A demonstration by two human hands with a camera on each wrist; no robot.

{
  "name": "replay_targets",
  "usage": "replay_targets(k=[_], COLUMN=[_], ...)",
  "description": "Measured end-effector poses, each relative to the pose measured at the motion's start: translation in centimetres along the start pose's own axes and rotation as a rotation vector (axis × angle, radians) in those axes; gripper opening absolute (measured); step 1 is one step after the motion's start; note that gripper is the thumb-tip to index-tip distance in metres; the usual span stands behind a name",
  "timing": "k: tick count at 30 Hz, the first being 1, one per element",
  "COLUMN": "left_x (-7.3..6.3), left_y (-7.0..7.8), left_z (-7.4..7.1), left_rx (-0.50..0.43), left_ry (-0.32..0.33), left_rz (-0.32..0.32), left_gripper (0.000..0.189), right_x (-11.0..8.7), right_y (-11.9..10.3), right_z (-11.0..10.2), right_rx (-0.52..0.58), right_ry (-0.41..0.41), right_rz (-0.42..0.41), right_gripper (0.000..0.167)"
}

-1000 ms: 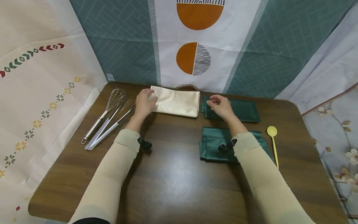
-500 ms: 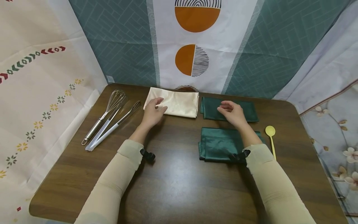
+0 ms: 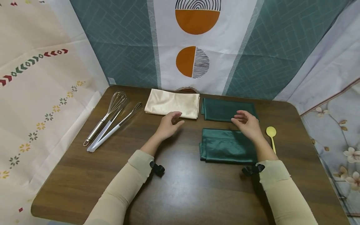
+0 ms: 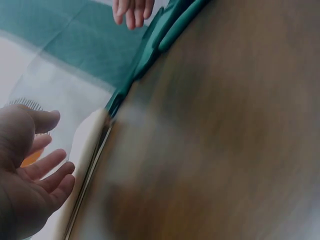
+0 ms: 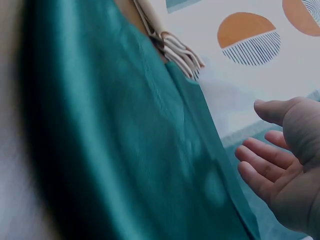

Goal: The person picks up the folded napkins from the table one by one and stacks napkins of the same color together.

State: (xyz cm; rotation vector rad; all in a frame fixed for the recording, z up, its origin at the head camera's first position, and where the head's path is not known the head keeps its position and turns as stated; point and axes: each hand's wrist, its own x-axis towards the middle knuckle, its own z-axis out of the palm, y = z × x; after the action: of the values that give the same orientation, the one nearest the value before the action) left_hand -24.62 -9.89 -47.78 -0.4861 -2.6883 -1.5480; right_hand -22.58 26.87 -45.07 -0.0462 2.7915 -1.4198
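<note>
My left hand (image 3: pixel 168 125) hovers just in front of the folded cream cloth (image 3: pixel 172 101), its fingers loosely bent with nothing between them. In the left wrist view the same hand (image 4: pixel 32 175) shows its thumb and fingers apart. My right hand (image 3: pixel 248 125), also holding nothing, is over the space between two folded dark green cloths. The far green cloth (image 3: pixel 225 109) lies beside the cream one; the near green cloth (image 3: pixel 225 146) lies in front of it, partly behind my right wrist. In the right wrist view my right hand (image 5: pixel 285 160) has relaxed, spread fingers.
On the left of the brown table (image 3: pixel 180 193) lie a wire whisk (image 3: pixel 105 117) and a pair of tongs (image 3: pixel 116 126) with pale handles. A yellow spoon (image 3: pixel 271 132) lies at the right, partly behind my right forearm. A patterned fabric wall (image 3: pixel 126 47) rises behind the table.
My left hand has moved right and toward me, off the left end of the cream cloth. My right hand has moved right and toward me. The cloths and utensils stay put.
</note>
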Motion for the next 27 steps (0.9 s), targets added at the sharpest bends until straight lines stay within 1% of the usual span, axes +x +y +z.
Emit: replay_targets(k=[4,8,12,15,17,19,21,23,25,27], left_x=[-0.5,-1.0,-1.6,-1.6,-1.6,-1.6,-1.6,-1.7,-1.6,-1.4], left_y=[0.5,1.0,1.6,2.2,2.7,3.1,3.4,3.6,3.9,4.2], left_z=[1.6,3.4,5.3,6.4,7.1,7.7,8.3,8.6,8.7,8.5], left_rx=[0.008,0.008,0.034,0.052,0.062,0.082,0.107,0.15,0.199,0.254], left_ry=[-0.044,-0.09,-0.134,-0.162,-0.186,-0.217,-0.249,-0.277,-0.302,-0.332], left_rz=[0.014,0.036,0.061,0.083,0.092,0.102,0.104,0.101,0.096,0.094], left_gripper=[0.043,0.044,0.046,0.046,0.047,0.047,0.049,0.054,0.064,0.076], right_x=[-1.3,-2.6,-3.7,-4.4,-4.6,-4.9,-5.2,-5.3,-5.4,-5.4], right_y=[1.0,2.2,3.5,4.3,4.8,5.2,5.3,5.3,5.1,4.9], right_z=[-0.9,-1.9,-2.6,-3.1,-3.4,-3.7,-4.0,-4.2,-4.3,-4.3], right_rx=[0.009,0.017,0.013,-0.024,-0.083,-0.169,-0.256,-0.331,-0.369,-0.388], right_ry=[0.012,0.044,0.064,0.072,0.069,0.038,-0.034,-0.106,-0.156,-0.169], right_rz=[-0.002,-0.027,-0.049,-0.076,-0.088,-0.098,-0.101,-0.109,-0.127,-0.144], right_gripper=[0.064,0.06,0.058,0.058,0.06,0.064,0.07,0.074,0.075,0.075])
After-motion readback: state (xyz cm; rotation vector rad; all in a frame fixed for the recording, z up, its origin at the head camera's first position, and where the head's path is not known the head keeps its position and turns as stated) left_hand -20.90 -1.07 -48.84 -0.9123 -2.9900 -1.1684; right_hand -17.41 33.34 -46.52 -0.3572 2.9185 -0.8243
